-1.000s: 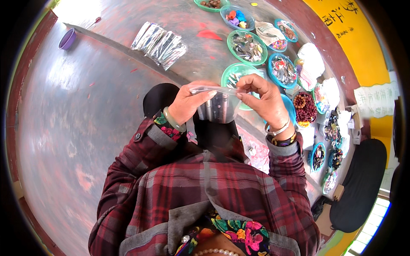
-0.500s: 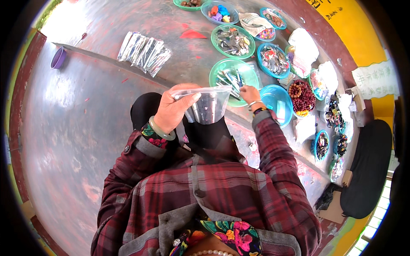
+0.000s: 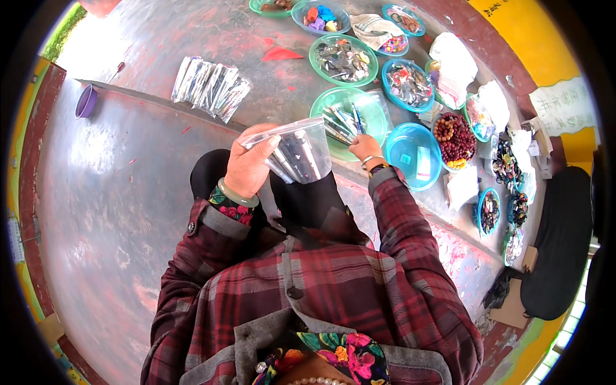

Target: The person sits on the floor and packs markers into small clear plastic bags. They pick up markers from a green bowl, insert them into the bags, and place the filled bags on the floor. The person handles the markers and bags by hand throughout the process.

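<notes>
- The left hand (image 3: 249, 163) pinches the bag (image 3: 314, 138), clear and tilted, by its left side, thumb in front; its other fingers are mostly hidden.
- The right hand (image 3: 366, 147), at the near edge of the pen bowl (image 3: 378, 120), has its fingers closed at the near end of a dark pen (image 3: 357, 120). Whether that pen is lifted free of the others, I cannot tell.
- The bag hangs to the near left of the pen bowl, over the person's lap, with several pens (image 3: 305, 146) slanting inside. I cannot tell whether its mouth gapes or lies flat.
- More pens (image 3: 337, 125) lie heaped in the pen bowl.
- To the right of the pen bowl is a blue bowl (image 3: 399, 178) with a pale card (image 3: 423, 163) in it; well left of the pen bowl, on the floor, lies a row of filled packs (image 3: 212, 88).
- The bag could sag or swing, since it has a grip on one side only; a steeper tilt might let its pens slide out.
- A pen tip could catch the thin film if the mouth lies flat.
- Pulling the dark pen sharply could drag its neighbours over the rim.
- The right wrist's bangle (image 3: 373, 158) might knock the blue bowl, being close to it.
</notes>
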The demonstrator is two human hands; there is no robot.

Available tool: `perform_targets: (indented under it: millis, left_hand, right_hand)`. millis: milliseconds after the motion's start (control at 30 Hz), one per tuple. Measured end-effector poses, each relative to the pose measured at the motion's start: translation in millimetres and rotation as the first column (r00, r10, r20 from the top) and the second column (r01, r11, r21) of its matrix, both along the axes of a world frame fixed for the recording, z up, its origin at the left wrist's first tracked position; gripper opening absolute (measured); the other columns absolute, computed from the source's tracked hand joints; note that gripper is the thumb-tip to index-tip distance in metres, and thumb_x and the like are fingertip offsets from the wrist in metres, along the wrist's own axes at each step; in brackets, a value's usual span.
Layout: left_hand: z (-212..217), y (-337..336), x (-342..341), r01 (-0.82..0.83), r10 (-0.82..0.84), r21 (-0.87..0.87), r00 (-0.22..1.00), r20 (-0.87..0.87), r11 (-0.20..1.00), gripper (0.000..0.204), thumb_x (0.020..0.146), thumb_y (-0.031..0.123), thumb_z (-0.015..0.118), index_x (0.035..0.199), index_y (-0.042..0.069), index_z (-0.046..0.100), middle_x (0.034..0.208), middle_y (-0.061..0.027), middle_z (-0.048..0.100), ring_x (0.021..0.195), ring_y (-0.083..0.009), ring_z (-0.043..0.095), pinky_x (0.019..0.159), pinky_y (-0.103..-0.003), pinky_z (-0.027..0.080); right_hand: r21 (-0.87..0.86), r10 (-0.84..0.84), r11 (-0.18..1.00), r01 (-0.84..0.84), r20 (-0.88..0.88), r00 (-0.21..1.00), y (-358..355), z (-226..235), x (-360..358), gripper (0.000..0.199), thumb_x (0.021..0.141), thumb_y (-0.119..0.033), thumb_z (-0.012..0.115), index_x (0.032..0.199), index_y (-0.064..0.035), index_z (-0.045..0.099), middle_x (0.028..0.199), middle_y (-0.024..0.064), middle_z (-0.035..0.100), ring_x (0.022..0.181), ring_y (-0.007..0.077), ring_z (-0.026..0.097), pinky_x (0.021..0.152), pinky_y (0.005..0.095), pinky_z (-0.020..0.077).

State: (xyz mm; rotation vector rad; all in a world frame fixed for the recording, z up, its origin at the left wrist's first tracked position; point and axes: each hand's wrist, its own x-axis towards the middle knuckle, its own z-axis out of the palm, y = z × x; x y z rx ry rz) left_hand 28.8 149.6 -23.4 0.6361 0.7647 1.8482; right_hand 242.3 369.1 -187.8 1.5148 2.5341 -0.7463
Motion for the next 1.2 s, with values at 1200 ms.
perform_targets:
  millis: [1200]
  left_hand:
    - [26,-11,10,0.130,-0.134,-0.038,0.908,-0.398,0.991,0.032,0.080,-0.002,0.063,0.111,-0.002,0.056,0.102,-0.0065,0.062,0.094,-0.0107,0.056,0.084,-0.025,0.045]
  right_hand:
    - [-0.066,-0.054,0.951,-0.302,-0.997,0.047,-91,295,0,0.019,0.084,-0.009,0.060,0.099,0.0025,0.057,0.086,0.0077,0.061,0.070,0.0138,0.056,0.065,0.0266,0.0441]
